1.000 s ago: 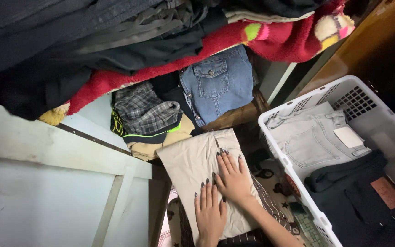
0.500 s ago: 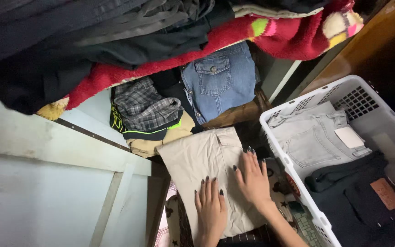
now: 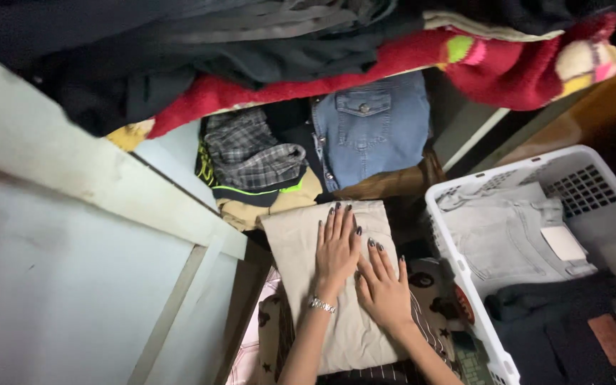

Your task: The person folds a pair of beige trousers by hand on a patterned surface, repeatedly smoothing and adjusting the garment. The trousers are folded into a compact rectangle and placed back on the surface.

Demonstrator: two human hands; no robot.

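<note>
- Dim closet space: a pale wooden panel [image 3: 73, 235] fills the left side, and dark hanging clothes [image 3: 201, 43] with a red blanket [image 3: 336, 78] crowd the top edge.
- Left hand [image 3: 336, 249], a bracelet at its wrist, lies open and flat on the folded beige trousers [image 3: 301, 264], fingers pointing at their far edge.
- Right hand [image 3: 383, 289] lies open and flat just beside it, nearer the trousers' right edge, the two hands touching.
- Trousers rest on patterned cloth [image 3: 429, 292], between the panel and a white laundry basket [image 3: 465, 285].
- Beyond their far edge sit a plaid garment [image 3: 251, 153] and blue denim [image 3: 372, 128], close-packed, with little free room.
- Basket holds grey jeans [image 3: 500, 228] and dark clothes [image 3: 557, 321].
</note>
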